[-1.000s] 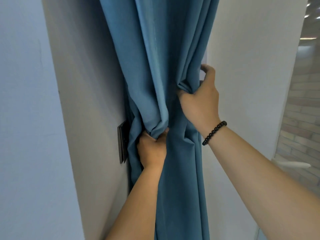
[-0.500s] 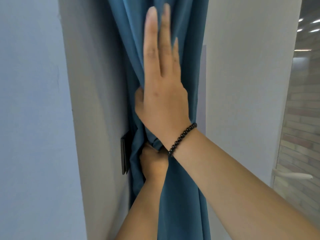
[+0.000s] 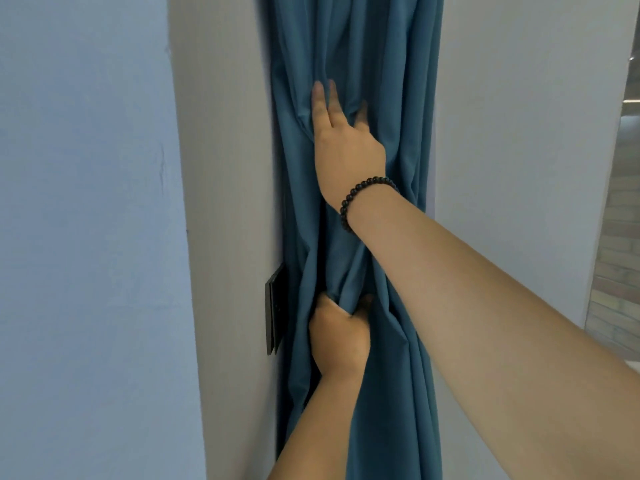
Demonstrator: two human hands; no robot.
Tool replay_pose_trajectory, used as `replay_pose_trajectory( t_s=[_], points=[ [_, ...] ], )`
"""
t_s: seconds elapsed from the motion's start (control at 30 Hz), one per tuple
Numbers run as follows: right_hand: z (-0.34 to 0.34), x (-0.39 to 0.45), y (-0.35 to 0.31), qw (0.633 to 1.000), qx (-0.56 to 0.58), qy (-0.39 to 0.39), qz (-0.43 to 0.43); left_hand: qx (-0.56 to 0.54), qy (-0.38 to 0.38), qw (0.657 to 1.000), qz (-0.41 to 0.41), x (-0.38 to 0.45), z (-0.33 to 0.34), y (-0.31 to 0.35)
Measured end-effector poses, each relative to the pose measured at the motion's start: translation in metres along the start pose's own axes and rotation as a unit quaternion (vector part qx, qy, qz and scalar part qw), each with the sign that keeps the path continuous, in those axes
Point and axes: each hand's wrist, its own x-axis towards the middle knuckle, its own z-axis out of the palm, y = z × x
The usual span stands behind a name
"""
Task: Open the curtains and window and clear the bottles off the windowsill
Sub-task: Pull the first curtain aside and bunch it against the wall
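Both hands are working on the gathered blue curtain (image 3: 363, 237), which is hanging bunched into a narrow column at the centre of the view, running from 12 o'clock down to 6 o'clock between two pale walls. At about 6 o'clock from the centre, the left hand (image 3: 337, 336) is clenching a fistful of the curtain's folds, with fabric puckering out above its knuckles. Up toward 12 o'clock, the right hand (image 3: 346, 147) is lying flat against the cloth with its fingers (image 3: 320, 100) stretched upward, not closed on anything; some of its fingertips are sinking into a fold, so how far they are tucked in cannot be told. A black beaded bracelet (image 3: 363, 192) is circling the right wrist, and that forearm is crossing in from 4 o'clock.

Just beside the curtain's left edge, at about 8 o'clock, a dark wall switch plate (image 3: 273, 315) is sitting on the grey wall (image 3: 221, 202), partly overlapped by the fabric. At the far 3 o'clock edge, a strip of brick wall (image 3: 616, 271) is showing beyond the white wall (image 3: 519, 168).
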Motion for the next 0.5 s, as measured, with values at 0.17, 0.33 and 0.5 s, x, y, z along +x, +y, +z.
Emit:
replay_pose_trajectory(
  t_s=[0.17, 0.33, 0.5],
  points=[
    [0.014, 0.001, -0.006, 0.997, -0.069, -0.027, 0.025, 0.023, -0.01, 0.999, -0.029, -0.008, -0.003, -0.008],
    [0.018, -0.028, -0.015, 0.998, -0.063, -0.015, 0.012, 0.033, -0.034, 0.998, -0.051, -0.025, -0.016, -0.017],
    [0.008, -0.078, -0.018, 0.999, -0.013, 0.037, -0.017, 0.013, -0.084, 0.995, -0.056, -0.05, -0.028, -0.026]
  ],
)
